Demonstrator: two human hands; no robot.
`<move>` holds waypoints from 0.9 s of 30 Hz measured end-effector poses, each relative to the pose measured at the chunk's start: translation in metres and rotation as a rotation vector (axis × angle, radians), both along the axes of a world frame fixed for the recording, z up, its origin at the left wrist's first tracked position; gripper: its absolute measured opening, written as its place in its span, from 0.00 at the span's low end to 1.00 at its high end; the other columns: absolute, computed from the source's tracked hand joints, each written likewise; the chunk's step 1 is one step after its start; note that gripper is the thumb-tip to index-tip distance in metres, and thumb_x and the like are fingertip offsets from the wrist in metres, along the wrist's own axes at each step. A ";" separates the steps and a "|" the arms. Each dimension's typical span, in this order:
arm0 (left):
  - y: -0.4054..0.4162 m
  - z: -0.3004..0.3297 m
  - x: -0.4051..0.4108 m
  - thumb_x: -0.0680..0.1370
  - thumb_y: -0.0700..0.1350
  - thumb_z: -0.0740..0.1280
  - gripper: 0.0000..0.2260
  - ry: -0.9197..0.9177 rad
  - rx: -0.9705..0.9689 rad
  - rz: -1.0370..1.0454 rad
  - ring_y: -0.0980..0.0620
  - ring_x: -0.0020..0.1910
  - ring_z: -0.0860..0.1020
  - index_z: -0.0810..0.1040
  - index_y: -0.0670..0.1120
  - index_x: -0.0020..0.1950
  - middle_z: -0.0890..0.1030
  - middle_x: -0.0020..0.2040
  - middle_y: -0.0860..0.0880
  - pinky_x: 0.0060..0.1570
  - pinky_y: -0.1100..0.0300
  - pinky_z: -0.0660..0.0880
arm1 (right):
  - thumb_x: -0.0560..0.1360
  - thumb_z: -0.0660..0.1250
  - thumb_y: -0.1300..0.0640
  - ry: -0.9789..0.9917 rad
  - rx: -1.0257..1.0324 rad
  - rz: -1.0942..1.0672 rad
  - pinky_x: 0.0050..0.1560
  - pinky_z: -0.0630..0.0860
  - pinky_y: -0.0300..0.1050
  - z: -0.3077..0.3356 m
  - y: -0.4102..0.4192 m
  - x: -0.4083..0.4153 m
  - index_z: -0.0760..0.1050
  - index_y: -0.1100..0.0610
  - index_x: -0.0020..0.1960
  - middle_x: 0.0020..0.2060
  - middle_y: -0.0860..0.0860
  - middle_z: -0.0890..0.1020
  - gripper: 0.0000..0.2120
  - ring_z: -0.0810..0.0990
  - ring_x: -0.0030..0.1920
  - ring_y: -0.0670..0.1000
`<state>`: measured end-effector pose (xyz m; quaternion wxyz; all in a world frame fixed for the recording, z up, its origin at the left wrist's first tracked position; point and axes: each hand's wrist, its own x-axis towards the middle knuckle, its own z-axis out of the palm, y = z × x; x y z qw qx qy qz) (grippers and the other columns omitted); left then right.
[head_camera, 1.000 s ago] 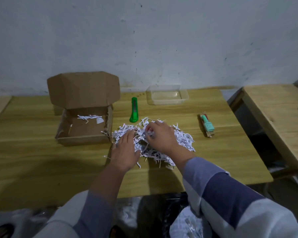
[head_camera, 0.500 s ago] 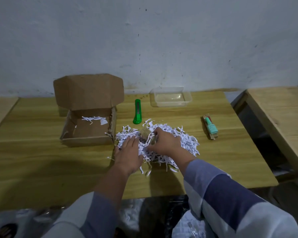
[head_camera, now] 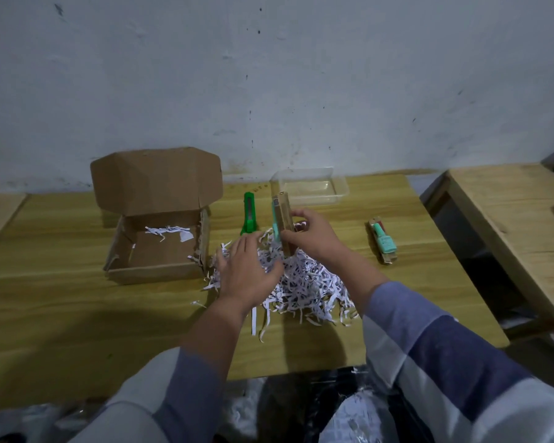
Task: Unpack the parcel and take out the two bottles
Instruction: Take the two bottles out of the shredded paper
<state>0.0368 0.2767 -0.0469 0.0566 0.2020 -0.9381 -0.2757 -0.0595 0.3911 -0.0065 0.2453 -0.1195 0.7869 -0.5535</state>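
My right hand (head_camera: 314, 243) grips a small teal bottle in a brown cardboard sleeve (head_camera: 282, 220), held upright just above a heap of white shredded paper (head_camera: 304, 284). My left hand (head_camera: 248, 271) rests flat on the left side of that heap, fingers spread. A second teal bottle on its cardboard backing (head_camera: 383, 241) lies on the table to the right. The open cardboard parcel box (head_camera: 154, 266) stands at the left with its lid up and a few paper shreds inside.
A green utility knife (head_camera: 248, 217) lies between the box and the heap. A clear plastic tray (head_camera: 311, 187) sits at the back by the wall. The wooden table (head_camera: 77, 314) ends near my body; a second wooden table (head_camera: 509, 212) stands to the right across a gap.
My right hand has pulled the sleeved bottle out of the shredded paper and lifted it upright. My left hand has stayed pressing on the heap.
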 end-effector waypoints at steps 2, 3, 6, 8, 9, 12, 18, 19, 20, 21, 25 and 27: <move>0.004 0.003 -0.007 0.74 0.63 0.63 0.30 -0.029 0.052 -0.024 0.52 0.72 0.64 0.62 0.53 0.72 0.69 0.71 0.52 0.74 0.43 0.44 | 0.72 0.69 0.65 -0.061 -0.041 0.008 0.43 0.80 0.45 -0.005 0.002 0.001 0.70 0.58 0.66 0.50 0.62 0.82 0.23 0.83 0.45 0.57; 0.006 0.005 -0.009 0.74 0.64 0.63 0.29 -0.049 0.071 -0.029 0.51 0.71 0.67 0.64 0.53 0.71 0.72 0.69 0.52 0.74 0.44 0.44 | 0.72 0.69 0.65 -0.093 -0.057 0.003 0.45 0.80 0.45 -0.008 0.002 0.001 0.71 0.58 0.66 0.52 0.62 0.82 0.23 0.83 0.47 0.58; 0.011 0.008 -0.010 0.74 0.61 0.65 0.21 -0.025 0.146 0.020 0.51 0.64 0.74 0.70 0.56 0.64 0.80 0.58 0.55 0.74 0.44 0.48 | 0.74 0.68 0.62 -0.164 -0.095 -0.014 0.48 0.79 0.47 -0.015 0.002 0.001 0.73 0.60 0.64 0.51 0.61 0.82 0.19 0.82 0.47 0.57; 0.012 0.006 -0.009 0.75 0.58 0.67 0.19 0.006 0.157 0.046 0.51 0.62 0.76 0.71 0.55 0.63 0.82 0.55 0.54 0.73 0.46 0.51 | 0.76 0.65 0.60 -0.205 -0.117 -0.025 0.47 0.79 0.45 -0.017 0.002 0.001 0.76 0.62 0.62 0.48 0.59 0.82 0.15 0.81 0.43 0.53; 0.013 0.004 -0.008 0.75 0.56 0.67 0.20 0.002 0.171 0.053 0.50 0.61 0.76 0.71 0.54 0.65 0.82 0.56 0.54 0.72 0.47 0.56 | 0.78 0.63 0.59 -0.223 -0.118 -0.044 0.45 0.79 0.43 -0.019 0.001 0.002 0.76 0.63 0.60 0.47 0.58 0.82 0.13 0.80 0.41 0.52; 0.011 -0.004 -0.009 0.75 0.51 0.70 0.25 0.006 0.385 0.088 0.51 0.54 0.81 0.67 0.51 0.71 0.83 0.58 0.49 0.58 0.50 0.76 | 0.79 0.61 0.58 -0.170 0.042 -0.077 0.38 0.75 0.42 -0.023 0.002 0.001 0.80 0.64 0.54 0.40 0.57 0.82 0.12 0.77 0.35 0.51; 0.002 0.000 -0.010 0.75 0.50 0.71 0.27 0.065 0.386 0.159 0.52 0.49 0.82 0.65 0.50 0.71 0.83 0.57 0.50 0.51 0.49 0.80 | 0.74 0.63 0.48 0.265 0.510 -0.127 0.54 0.76 0.48 -0.028 -0.002 -0.003 0.80 0.49 0.47 0.54 0.54 0.82 0.08 0.79 0.54 0.55; 0.002 0.001 -0.011 0.74 0.50 0.71 0.27 0.082 0.376 0.154 0.53 0.48 0.82 0.65 0.52 0.71 0.83 0.55 0.51 0.49 0.49 0.80 | 0.73 0.65 0.47 0.279 0.427 -0.161 0.54 0.77 0.52 -0.023 -0.006 -0.004 0.78 0.49 0.48 0.53 0.53 0.82 0.08 0.79 0.53 0.55; 0.003 0.002 -0.011 0.74 0.50 0.71 0.27 0.091 0.371 0.150 0.53 0.47 0.83 0.65 0.54 0.70 0.84 0.53 0.51 0.47 0.49 0.80 | 0.72 0.67 0.45 0.237 0.303 -0.166 0.51 0.79 0.51 -0.017 -0.010 -0.005 0.77 0.50 0.50 0.50 0.52 0.81 0.11 0.80 0.49 0.53; 0.004 0.001 -0.011 0.73 0.49 0.72 0.27 0.105 0.364 0.146 0.53 0.47 0.82 0.65 0.55 0.69 0.84 0.52 0.52 0.47 0.48 0.80 | 0.71 0.69 0.44 0.156 0.185 -0.158 0.48 0.79 0.50 -0.010 -0.015 -0.004 0.75 0.52 0.53 0.48 0.51 0.80 0.15 0.79 0.45 0.51; 0.012 0.006 -0.016 0.74 0.43 0.72 0.29 0.190 0.299 0.114 0.46 0.53 0.79 0.64 0.54 0.71 0.78 0.59 0.48 0.52 0.47 0.78 | 0.67 0.75 0.48 -0.104 -0.039 -0.287 0.52 0.79 0.51 -0.003 -0.032 -0.001 0.68 0.57 0.59 0.52 0.54 0.79 0.28 0.80 0.50 0.54; 0.016 0.008 -0.019 0.73 0.35 0.70 0.30 0.211 0.292 0.085 0.45 0.52 0.78 0.66 0.53 0.72 0.76 0.61 0.47 0.53 0.48 0.78 | 0.66 0.76 0.52 -0.151 -0.086 -0.394 0.51 0.80 0.52 -0.003 -0.033 -0.003 0.68 0.58 0.59 0.51 0.56 0.79 0.27 0.81 0.49 0.56</move>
